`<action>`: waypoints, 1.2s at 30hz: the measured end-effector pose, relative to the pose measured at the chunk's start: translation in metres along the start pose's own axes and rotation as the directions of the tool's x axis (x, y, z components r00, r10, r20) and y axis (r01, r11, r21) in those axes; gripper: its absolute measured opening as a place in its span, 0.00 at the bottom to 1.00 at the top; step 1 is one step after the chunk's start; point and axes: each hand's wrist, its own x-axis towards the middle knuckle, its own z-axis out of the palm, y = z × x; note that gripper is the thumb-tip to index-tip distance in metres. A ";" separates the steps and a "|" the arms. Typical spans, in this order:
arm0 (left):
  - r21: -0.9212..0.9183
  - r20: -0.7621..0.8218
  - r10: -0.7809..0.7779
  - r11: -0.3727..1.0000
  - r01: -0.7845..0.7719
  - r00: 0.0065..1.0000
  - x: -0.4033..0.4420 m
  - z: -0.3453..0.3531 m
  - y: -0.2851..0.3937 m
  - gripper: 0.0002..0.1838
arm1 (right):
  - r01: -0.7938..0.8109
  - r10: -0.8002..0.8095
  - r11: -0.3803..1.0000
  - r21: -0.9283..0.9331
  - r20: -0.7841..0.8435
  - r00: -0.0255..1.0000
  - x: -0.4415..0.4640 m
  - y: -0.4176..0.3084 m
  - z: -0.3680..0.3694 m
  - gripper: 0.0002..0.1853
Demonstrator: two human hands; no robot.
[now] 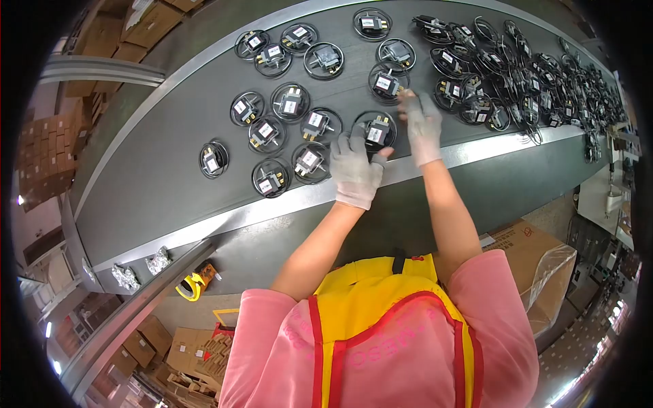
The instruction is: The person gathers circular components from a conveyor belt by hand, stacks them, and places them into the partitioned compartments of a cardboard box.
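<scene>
My left hand (355, 173), in a pale glove with bare fingertips, is at the belt's near edge. Its fingers and thumb grip the lower rim of a thermostat (376, 131), a small dark block with a white label inside a coiled black tube. My right hand (423, 126), gloved alike, is just right of it. Its fingers point toward another coiled thermostat (386, 84) and are smeared by motion; whether they touch or hold it I cannot tell. Similar thermostats, such as one thermostat (317, 125), lie apart to the left, several showing brass terminals.
A dense tangled heap of coiled thermostats (537, 85) covers the belt's right side. The dark belt (163, 149) has a raised metal rim (272, 207) on my side. A yellow tape dispenser (195, 284) is at lower left. A cardboard box (527, 262) stands at my right.
</scene>
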 end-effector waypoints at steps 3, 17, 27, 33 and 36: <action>-0.068 0.214 -0.123 0.988 0.140 0.969 -0.017 0.004 0.002 0.30 | 0.511 -0.560 0.733 -0.448 0.029 0.828 0.033 0.022 -0.010 0.11; 0.027 0.192 0.300 0.950 -0.311 0.934 -0.003 -0.016 -0.049 0.16 | 0.624 -0.577 0.505 -0.596 0.306 0.758 0.010 0.018 -0.057 0.13; -0.039 0.188 0.402 0.915 -0.402 0.896 0.003 -0.005 -0.038 0.11 | 0.598 -0.514 0.468 -0.650 0.350 0.783 0.001 0.042 -0.043 0.12; -0.508 0.466 -0.322 0.666 0.547 0.824 -0.039 -0.056 -0.026 0.08 | -0.187 0.177 0.982 -0.005 0.348 0.921 -0.021 -0.028 0.009 0.11; -0.516 0.715 -0.502 0.091 0.852 0.487 -0.041 -0.118 -0.037 0.07 | 0.530 -0.364 0.831 -0.170 0.555 0.748 -0.026 0.009 0.044 0.11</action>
